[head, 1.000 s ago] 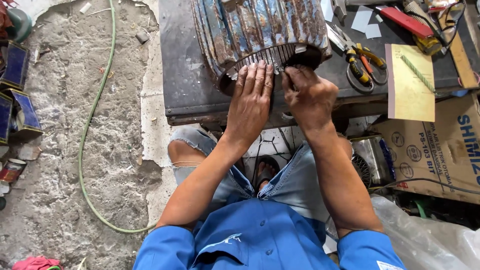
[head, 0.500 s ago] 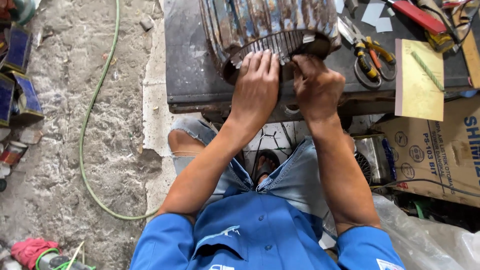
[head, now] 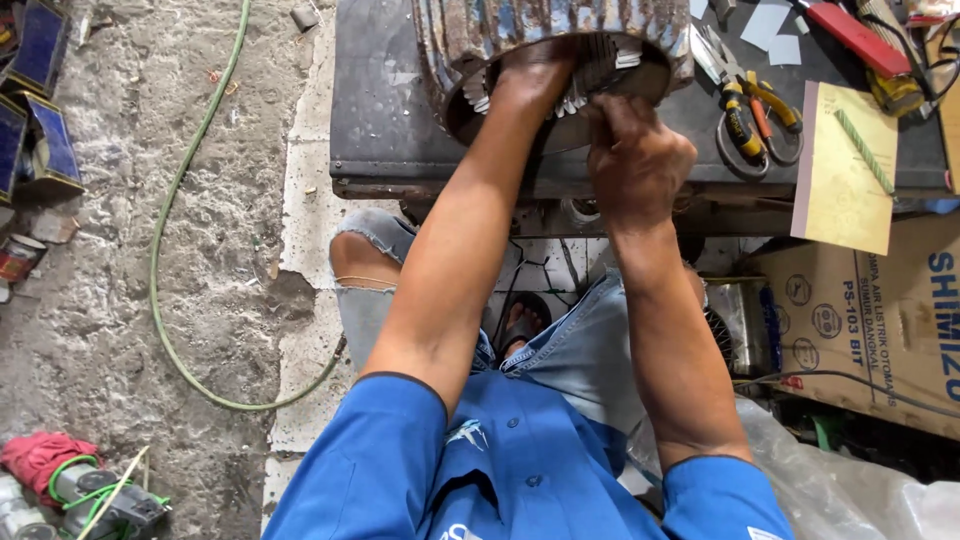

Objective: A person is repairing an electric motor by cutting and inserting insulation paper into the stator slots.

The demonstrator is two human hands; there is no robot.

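My left hand [head: 535, 80] reaches into the open end of the finned motor housing [head: 560, 45], fingers pressed together and laid against the white slot papers [head: 480, 95] along the inner rim. My right hand [head: 635, 160] sits just beside it at the lower edge of the opening, closed in a loose fist; I think its fingertips pinch one of the paper strips, but they are hidden behind my knuckles. The housing lies on its side on the dark metal bench [head: 390, 120], its mouth turned toward me. To the right on the bench lie scissors [head: 745, 125], yellow-handled pliers [head: 770, 100] and a yellow card [head: 840, 190] with a green twisted cord [head: 865, 150] on it. A cardboard box [head: 880, 320] stands below, and a green hose [head: 180, 230] curves over the concrete floor [head: 100, 300] on my left.
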